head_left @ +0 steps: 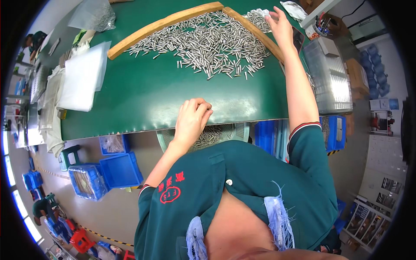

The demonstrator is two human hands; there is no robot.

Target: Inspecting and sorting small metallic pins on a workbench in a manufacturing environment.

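Observation:
My left hand [193,119] is over the near edge of the green table [143,102], its fingers curled together in a pinch. A tiny bit of something shows at its fingertips, too small to name. Stretched far forward, my right hand [281,30] has its fingers apart beside a small heap of metal pins [259,21] in a white plastic bag. Nothing shows between those fingers. A large spread of loose metal pins [208,43] lies in the middle, bounded by two wooden strips [162,28] that meet at the far side.
Below the table edge, a pale green basket [240,132] holds more pins. Clear plastic sheets [82,82] lie at the left, with a plastic bag [93,16] behind. Clear stacked trays [329,76] and a dark phone [298,40] are at the right. Blue bins [121,170] stand on the floor.

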